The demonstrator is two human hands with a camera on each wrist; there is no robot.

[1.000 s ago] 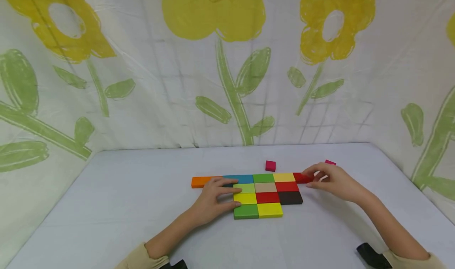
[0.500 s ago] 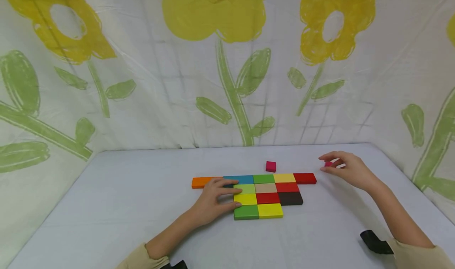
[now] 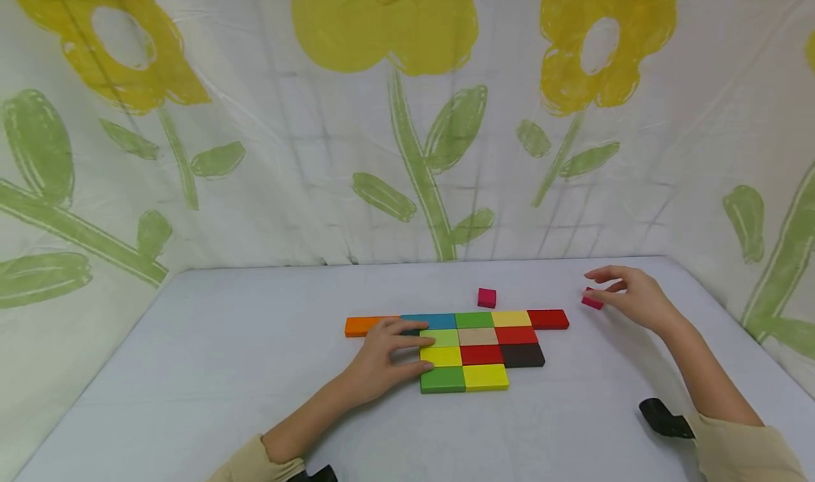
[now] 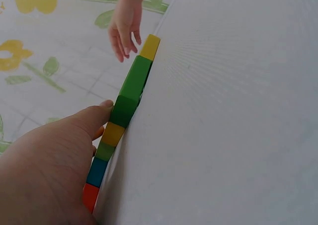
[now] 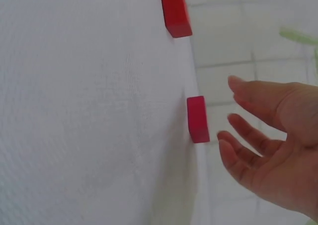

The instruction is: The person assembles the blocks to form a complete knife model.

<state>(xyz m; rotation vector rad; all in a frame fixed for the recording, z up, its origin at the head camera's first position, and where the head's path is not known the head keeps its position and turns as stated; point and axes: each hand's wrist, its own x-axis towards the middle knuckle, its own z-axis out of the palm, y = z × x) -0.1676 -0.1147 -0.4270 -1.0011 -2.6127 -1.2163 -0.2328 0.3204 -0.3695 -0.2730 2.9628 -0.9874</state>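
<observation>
Several flat coloured blocks lie side by side in rows on the table. My left hand (image 3: 382, 362) rests along their left side, fingertips touching the light green block (image 3: 439, 337), the yellow block (image 3: 441, 356) and the green block (image 3: 442, 380); part of the dark blue block behind the fingers is hidden. In the left wrist view the thumb presses near the green block (image 4: 133, 81). At the right, my right hand (image 3: 637, 299) hovers over a small pink cube (image 3: 592, 302). The right wrist view shows its fingers spread apart from that pink cube (image 5: 198, 119).
Another pink cube (image 3: 487, 298) sits behind the rows. A red block (image 3: 548, 319) ends the back row at the right, an orange block (image 3: 364, 325) at the left. A flower-printed cloth (image 3: 267, 149) hangs behind the white table (image 3: 242, 369).
My right hand has left the red block at the end of the back row and moved right and back to the far pink cube. The left hand has stayed in place.
</observation>
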